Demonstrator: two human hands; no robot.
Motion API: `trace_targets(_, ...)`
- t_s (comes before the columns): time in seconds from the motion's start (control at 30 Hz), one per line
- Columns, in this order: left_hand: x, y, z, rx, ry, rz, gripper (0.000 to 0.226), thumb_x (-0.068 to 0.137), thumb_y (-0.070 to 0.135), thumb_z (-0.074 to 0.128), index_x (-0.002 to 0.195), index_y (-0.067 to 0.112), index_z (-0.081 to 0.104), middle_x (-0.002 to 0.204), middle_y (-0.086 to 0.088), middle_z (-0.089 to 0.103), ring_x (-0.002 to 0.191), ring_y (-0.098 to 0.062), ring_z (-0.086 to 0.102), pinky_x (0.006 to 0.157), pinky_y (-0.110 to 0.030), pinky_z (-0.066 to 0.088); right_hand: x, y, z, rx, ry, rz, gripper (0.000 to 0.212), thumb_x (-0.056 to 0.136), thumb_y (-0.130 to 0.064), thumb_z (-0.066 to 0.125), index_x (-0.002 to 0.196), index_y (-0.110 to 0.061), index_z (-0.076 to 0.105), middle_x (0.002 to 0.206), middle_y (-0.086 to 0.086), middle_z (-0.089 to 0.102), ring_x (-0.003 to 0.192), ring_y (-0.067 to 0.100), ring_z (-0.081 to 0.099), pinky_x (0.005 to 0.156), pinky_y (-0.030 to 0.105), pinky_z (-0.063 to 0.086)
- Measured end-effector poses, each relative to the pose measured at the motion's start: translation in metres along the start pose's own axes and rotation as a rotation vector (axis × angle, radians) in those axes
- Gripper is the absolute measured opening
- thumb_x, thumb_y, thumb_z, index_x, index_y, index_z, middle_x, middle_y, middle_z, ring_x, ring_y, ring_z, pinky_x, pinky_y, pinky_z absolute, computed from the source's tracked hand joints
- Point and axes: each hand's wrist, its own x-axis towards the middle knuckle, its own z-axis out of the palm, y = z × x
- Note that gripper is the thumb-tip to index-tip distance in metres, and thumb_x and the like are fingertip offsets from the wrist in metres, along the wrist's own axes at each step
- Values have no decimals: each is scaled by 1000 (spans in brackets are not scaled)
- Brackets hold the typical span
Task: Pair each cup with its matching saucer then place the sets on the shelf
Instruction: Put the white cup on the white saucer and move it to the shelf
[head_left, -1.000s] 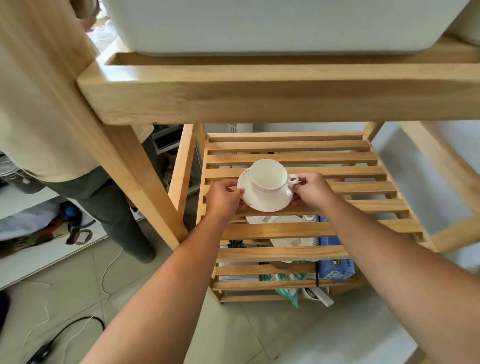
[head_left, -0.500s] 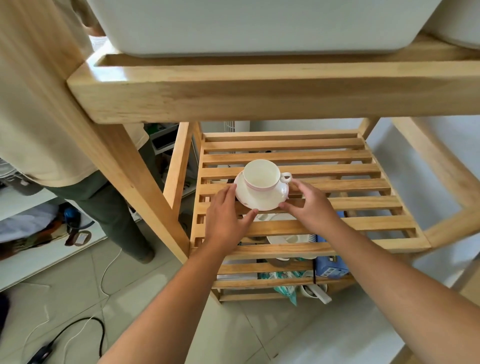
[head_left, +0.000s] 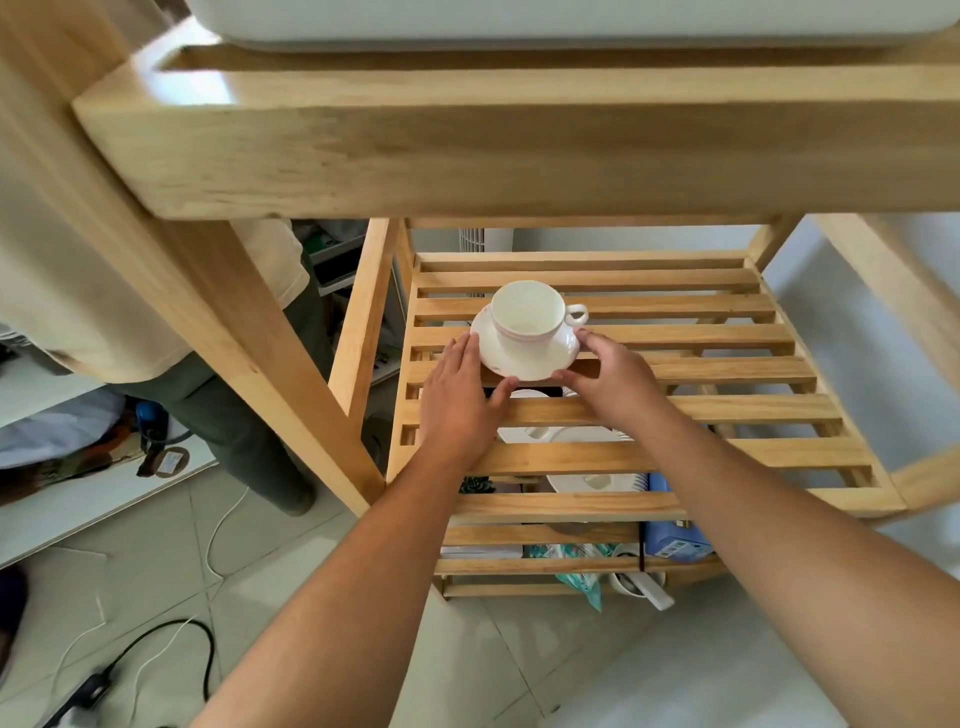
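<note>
Two bare arms reach out from the bottom of the view toward a wooden shelf (head_left: 675, 410) made of slats. The left hand (head_left: 457, 400) lies flat on the slats with its fingers spread loose, and its thumb tip touches the near edge of the saucer (head_left: 524, 358). The right hand (head_left: 613, 379) is curled a little, and its fingertips touch the saucer's right edge. Neither hand grips it tight; whether the fingers press or only brush it, I cannot tell.

One white cup (head_left: 527, 314) with a thin pink line stands upright in the saucer, handle to the right. The set sits on the slats near the left side, toward the back. So I think this set is being put down, and the step is almost done.

Next, both hands should slide away slowly and low, so they do not bump the cup.

Plenty of bare slats lie to the right for more sets. A thick wooden beam (head_left: 467, 145) hangs overhead, so there is not much room to lift up. Gaps between the slats could catch a tipped saucer.
</note>
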Motion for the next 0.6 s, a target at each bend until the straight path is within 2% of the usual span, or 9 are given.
trace_targets(0.27,32,1,5,55,4,-10,72,94,48,42,151,16,12,161,0,17,149,-17,8,120,-37,12,32,-10,1,21,-16,52,66,85,-35,62,144,-23,33,145,3,46,130,27,44,101,39,39)
trace_targets(0.6,47,2,8,29,37,-45,72,93,50,44,151,19,14,160,0,19,149,-17,9,120,-39,12,51,-13,8,5,0,75,66,86,-37,60,144,-25,32,141,2,51,128,27,46,102,39,41)
